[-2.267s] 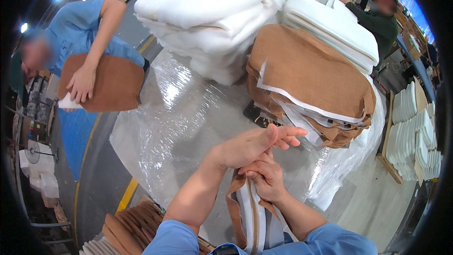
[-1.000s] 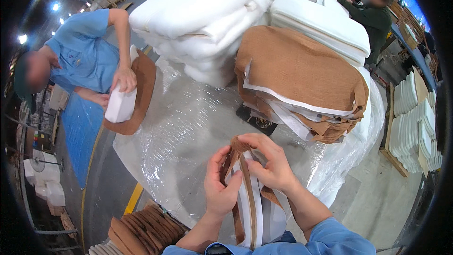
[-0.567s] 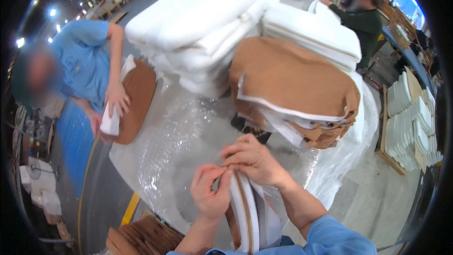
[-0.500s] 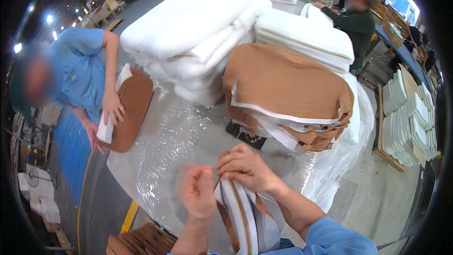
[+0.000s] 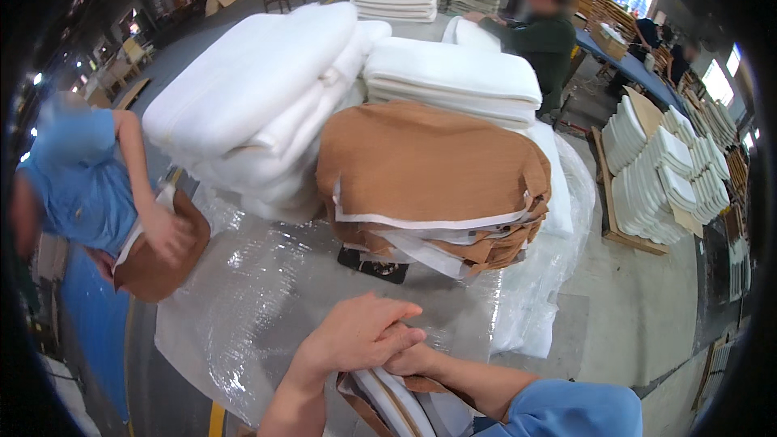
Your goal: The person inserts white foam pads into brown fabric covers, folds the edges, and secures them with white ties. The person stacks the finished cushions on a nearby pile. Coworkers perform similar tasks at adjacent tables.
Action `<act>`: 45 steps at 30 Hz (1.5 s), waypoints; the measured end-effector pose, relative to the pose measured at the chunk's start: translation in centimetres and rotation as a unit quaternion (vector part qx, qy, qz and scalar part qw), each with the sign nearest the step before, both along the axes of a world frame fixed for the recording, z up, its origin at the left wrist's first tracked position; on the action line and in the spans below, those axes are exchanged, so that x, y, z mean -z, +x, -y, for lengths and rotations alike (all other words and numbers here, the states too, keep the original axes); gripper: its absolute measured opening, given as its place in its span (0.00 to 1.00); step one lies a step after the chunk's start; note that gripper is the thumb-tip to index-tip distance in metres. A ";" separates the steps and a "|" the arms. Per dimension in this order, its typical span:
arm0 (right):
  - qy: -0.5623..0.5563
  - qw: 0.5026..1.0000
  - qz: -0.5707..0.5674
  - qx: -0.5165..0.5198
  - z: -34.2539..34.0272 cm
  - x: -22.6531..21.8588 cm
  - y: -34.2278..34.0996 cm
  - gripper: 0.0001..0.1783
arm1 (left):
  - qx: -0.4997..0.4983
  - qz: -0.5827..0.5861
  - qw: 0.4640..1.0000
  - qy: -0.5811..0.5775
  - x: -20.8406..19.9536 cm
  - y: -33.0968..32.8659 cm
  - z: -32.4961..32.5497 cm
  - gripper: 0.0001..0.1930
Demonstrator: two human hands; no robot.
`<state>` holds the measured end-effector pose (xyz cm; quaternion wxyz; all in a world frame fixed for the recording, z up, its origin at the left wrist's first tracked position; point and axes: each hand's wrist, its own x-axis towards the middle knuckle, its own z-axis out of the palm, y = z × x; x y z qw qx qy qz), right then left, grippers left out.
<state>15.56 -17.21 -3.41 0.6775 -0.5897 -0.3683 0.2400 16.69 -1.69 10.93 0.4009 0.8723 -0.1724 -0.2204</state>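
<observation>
Both hands are held well apart from the brown fabric stack (image 5: 433,166), on its near side. The left hand (image 5: 360,332) is laid across the right hand (image 5: 407,359), its fingers stretched rightward; the right hand's fingers are mostly hidden. The left forearm (image 5: 298,392) is raised bare from the stack's near left; the right forearm (image 5: 481,380) is angled in from its near right, below a blue sleeve (image 5: 558,406).

By the near edge of the grey worktop (image 5: 316,287), the held cover (image 5: 379,396) is brown with a white band and a lengthwise tan stripe. The piled covers (image 5: 429,163) towards the right edge are plain brown, trimmed in white. Padding (image 5: 251,85) towards the far-left corner is plain white; the shirt (image 5: 87,186) beyond the left edge is light blue.
</observation>
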 end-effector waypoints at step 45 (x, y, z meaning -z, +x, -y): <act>-0.041 0.936 -0.294 0.191 14.4 2.1 -3.2 0.37 | -0.713 0.160 0.523 -0.439 12.6 -37.7 3.2 0.27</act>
